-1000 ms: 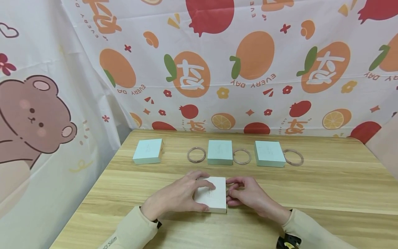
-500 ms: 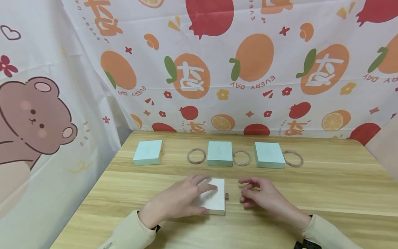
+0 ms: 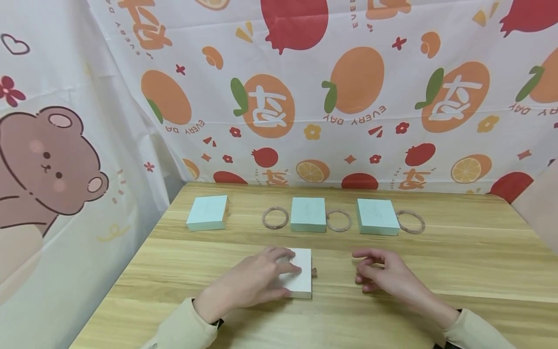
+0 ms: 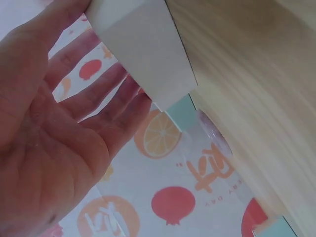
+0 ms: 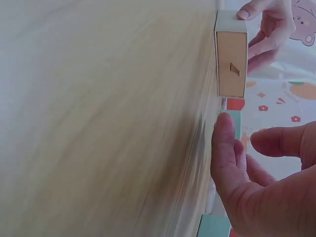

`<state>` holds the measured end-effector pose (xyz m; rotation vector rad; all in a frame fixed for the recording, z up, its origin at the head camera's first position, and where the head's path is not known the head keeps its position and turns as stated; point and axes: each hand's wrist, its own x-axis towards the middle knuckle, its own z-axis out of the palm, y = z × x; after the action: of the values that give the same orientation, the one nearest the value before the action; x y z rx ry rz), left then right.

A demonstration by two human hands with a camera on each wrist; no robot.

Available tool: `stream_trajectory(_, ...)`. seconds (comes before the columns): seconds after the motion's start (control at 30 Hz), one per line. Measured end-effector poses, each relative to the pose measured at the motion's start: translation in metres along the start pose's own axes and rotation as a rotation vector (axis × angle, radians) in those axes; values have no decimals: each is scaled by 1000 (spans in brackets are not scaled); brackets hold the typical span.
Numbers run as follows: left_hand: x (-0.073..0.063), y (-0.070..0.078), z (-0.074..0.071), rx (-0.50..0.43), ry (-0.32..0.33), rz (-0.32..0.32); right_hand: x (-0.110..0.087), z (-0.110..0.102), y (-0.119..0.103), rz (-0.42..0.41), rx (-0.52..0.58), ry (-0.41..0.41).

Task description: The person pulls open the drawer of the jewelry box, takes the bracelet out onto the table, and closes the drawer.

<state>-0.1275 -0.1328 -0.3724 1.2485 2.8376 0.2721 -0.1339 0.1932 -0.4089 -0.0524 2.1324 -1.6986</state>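
Observation:
My left hand point(image 3: 253, 276) holds a flat white box point(image 3: 302, 281) on the wooden table, the thumb at its near side and fingers over its top. In the right wrist view the box's peach end panel point(image 5: 231, 54) faces me and sits flush in its sleeve, with a small brown ribbon tab point(image 5: 235, 69) sticking out. Part of the box is hidden under the hand. To its right, my right hand point(image 3: 388, 274) hovers low over the table with loosely bent fingers; thumb and index stand apart with nothing between them.
Behind the hands stand three mint-green boxes, at left point(image 3: 208, 212), middle point(image 3: 308, 214) and right point(image 3: 378, 216). Pale bangles lie beside them: one point(image 3: 275, 228), another point(image 3: 339, 230), a third point(image 3: 418, 230). A printed cloth point(image 3: 305, 97) hangs along the table's back edge.
My right hand has withdrawn from the box's end toward the right, exposing the ribbon tab. The white box has shifted slightly left together with my left hand.

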Motion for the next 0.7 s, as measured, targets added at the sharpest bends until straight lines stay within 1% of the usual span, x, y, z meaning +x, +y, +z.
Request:
stream_trajectory(0.1,-4,-5,-3,-10,2,-23,-1,-3,1,1,-6,14)
stream_trajectory(0.37,-14,-25,-12,-39,16,-85,-2,-7,4,20,-16,24)
stream_trajectory(0.43,-16,-30,-14,-42,24,-100,-3,-7,4,20,-16,26)
stream_trajectory(0.6,-18,-43,-17,-43,55,-112,-3,-8,3,21,-12,32)
stream_trajectory(0.7,-19,-51,-18,-65,58,-143,-3,-8,3,23,-9,35)
